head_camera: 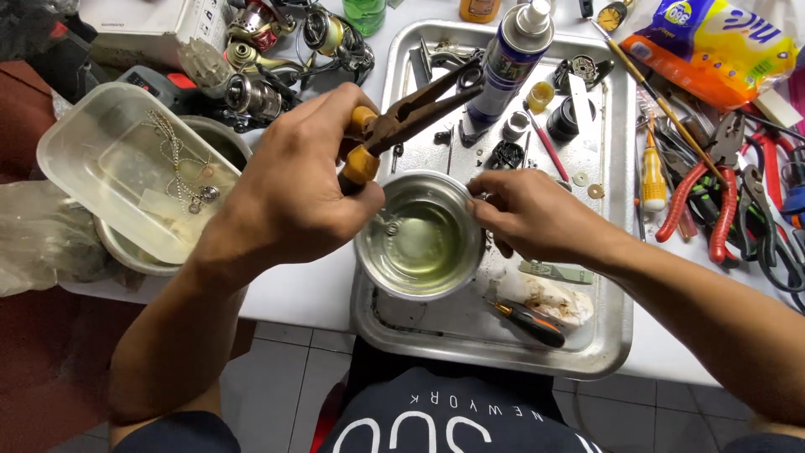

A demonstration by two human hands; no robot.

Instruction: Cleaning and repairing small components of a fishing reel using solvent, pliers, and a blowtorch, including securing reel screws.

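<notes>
Looking down at cluttered white worktable (310, 294) from head cam. Left hand (293, 197) gripping rusty needle-nose pliers (411, 113) w/ yellow-banded handles, fist wrapped tight round handles, nose pointing up and right toward spray can (511, 54); pliers nose looking shut, nothing visible between tips. Right hand (528, 214) resting at right rim of small round metal bowl (419, 235), fingertips pinching something tiny at rim; too small to tell what. Bowl sitting in near-left part of steel tray (616, 277), holding clear yellowish liquid w/ small ring-shaped part lying in it near left edge.

Inside tray, beyond bowl: spray can standing upright, small black and silver parts, washers, red pen-like stick. Near front of tray: stained white rag (553, 302) and black-orange screwdriver (528, 323) lying just beside bowl.

Left of tray: clear plastic tub (126, 168) tilting over a metal bowl, small chain-like bits inside. Behind it, at top left: several fishing reels (260, 50) piled close together. Right of tray: red-handled pliers (704, 201), more hand tools, small yellow-handled screwdriver, yellow-blue packet (721, 46) at top right. Tiled floor and dark shirt showing at bottom edge.
</notes>
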